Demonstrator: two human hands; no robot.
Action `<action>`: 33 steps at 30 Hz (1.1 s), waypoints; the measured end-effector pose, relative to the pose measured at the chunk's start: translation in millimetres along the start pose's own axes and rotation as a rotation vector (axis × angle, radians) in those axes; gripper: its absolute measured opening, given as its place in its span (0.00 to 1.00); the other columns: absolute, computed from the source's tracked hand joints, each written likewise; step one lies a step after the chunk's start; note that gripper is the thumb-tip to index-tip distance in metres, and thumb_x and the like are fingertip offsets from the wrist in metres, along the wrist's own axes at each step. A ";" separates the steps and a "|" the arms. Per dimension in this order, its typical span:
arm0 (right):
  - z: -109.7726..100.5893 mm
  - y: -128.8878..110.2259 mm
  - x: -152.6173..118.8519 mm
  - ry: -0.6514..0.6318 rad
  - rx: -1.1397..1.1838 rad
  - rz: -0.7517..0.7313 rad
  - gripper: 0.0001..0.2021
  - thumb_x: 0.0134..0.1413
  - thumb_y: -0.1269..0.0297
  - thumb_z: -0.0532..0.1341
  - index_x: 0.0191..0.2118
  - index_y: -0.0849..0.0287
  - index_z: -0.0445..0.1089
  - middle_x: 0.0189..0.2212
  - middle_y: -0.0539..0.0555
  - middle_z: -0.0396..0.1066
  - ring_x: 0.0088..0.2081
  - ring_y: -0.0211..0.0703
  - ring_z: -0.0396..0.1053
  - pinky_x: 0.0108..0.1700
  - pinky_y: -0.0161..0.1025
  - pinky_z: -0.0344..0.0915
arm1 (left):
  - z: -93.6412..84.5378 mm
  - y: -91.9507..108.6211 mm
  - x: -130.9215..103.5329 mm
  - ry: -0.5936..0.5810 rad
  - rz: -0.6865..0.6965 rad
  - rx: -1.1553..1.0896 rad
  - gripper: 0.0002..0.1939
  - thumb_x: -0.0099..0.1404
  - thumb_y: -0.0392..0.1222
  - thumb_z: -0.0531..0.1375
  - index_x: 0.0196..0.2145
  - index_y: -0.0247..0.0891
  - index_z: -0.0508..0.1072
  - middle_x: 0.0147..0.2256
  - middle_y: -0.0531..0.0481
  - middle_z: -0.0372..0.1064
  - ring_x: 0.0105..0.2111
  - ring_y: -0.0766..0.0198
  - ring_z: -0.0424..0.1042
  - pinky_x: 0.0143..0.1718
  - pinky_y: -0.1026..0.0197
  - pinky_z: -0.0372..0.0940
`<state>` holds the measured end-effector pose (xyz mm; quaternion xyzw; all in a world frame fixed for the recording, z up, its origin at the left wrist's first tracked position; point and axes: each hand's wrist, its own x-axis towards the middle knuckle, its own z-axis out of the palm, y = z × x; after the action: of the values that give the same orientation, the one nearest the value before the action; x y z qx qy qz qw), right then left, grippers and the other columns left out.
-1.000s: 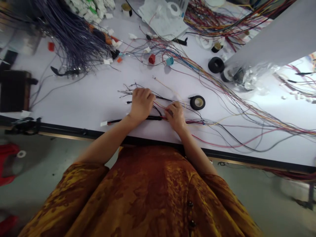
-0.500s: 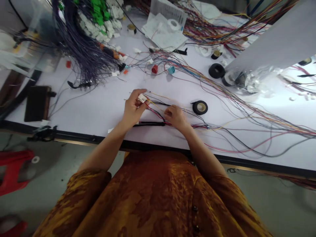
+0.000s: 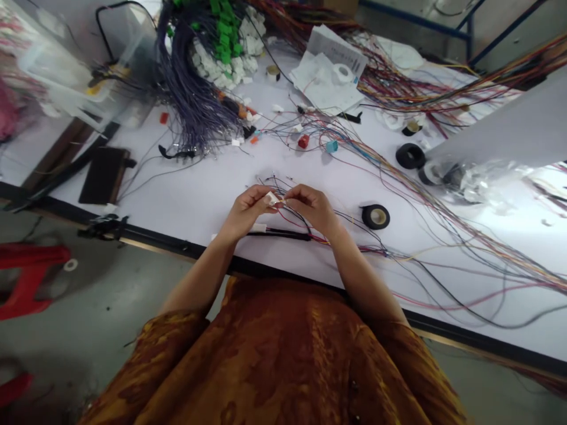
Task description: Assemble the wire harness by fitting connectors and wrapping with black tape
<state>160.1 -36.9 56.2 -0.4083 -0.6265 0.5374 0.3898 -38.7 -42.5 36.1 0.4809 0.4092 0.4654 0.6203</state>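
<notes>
A small white connector (image 3: 272, 199) is pinched between the fingers of my left hand (image 3: 247, 211). Close against its right side, my right hand (image 3: 312, 210) is closed on a thin wire at the connector; the fingertips partly hide it. Red and black wires run from the connector down to a black-sleeved bundle (image 3: 287, 234) lying near the table's front edge. Loose thin wire ends (image 3: 274, 177) stick out just beyond my fingertips. To the right of my right hand lies a roll of black tape (image 3: 375, 217).
At the back left are purple wires (image 3: 190, 88) beside green connectors (image 3: 225, 35) and white ones. A dark flat object (image 3: 104, 176) lies left. Red (image 3: 303, 141) and light blue (image 3: 332, 146) connectors sit ahead. Long coloured wires (image 3: 425, 198) cross the right side.
My right hand has moved up and left to the connector, so both hands now meet there. The view has shifted, with the table's things appearing lower and farther right.
</notes>
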 end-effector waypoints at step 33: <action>36.5 8.1 -18.6 0.104 -0.417 -0.127 0.09 0.63 0.63 0.58 0.31 0.56 0.69 0.27 0.51 0.66 0.29 0.38 0.62 0.34 0.37 0.59 | 16.0 -0.3 -36.6 0.285 -0.081 -0.103 0.18 0.53 0.51 0.72 0.36 0.35 0.78 0.24 0.51 0.74 0.24 0.66 0.74 0.28 0.65 0.71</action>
<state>133.7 -66.5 42.9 -0.4669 -0.7278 0.3486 0.3617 -31.9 -81.5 41.2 0.3603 0.4878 0.5240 0.5981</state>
